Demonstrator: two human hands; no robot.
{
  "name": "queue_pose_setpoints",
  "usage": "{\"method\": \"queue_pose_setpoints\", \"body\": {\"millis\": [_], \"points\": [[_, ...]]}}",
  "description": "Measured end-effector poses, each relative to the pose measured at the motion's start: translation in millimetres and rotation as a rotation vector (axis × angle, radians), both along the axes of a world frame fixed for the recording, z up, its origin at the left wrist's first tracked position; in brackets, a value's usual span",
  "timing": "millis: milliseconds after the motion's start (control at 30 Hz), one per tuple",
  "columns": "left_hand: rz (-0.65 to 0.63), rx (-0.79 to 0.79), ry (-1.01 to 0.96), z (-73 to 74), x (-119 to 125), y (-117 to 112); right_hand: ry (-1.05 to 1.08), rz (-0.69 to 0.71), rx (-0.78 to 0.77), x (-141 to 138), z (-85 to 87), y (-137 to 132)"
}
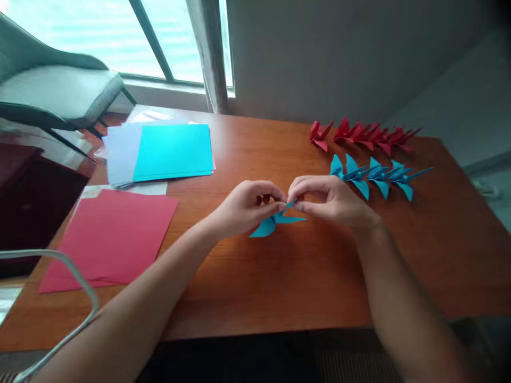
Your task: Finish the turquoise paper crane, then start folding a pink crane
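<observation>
Between both hands, just above the table, is a blue paper crane [266,227]. Its wing and a pointed tip spread out below my fingers. My left hand [255,205] pinches the crane's upper part with thumb and forefinger. Right beside it, my right hand [329,197] pinches a small blue point of the same crane. The fingertips of the two hands nearly meet, and they hide part of the folded paper.
A row of blue paper cranes [381,175] stands at the right, with red paper cranes [361,133] behind it. Blue sheets [173,151] and red sheets [115,234] lie on the wooden table [255,303] at left. A white cable [85,287] crosses my left forearm.
</observation>
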State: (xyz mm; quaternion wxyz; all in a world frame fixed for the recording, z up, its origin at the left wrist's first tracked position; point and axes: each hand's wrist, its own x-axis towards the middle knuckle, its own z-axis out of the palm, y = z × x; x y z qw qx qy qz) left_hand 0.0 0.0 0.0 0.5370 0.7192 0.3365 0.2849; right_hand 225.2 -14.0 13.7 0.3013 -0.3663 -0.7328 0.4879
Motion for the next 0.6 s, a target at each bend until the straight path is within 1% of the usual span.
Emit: {"method": "queue_pose_setpoints", "body": {"millis": [200,600], "points": [[-0.001,0.005,0.007,-3.8,1.6,0.2,0.001,0.005,0.013,-0.2,-3.6,1.9],[0.001,0.003,0.0,-3.1,2.0,-1.0,-0.012,-0.001,0.024,0.1,-3.7,2.2]]}}
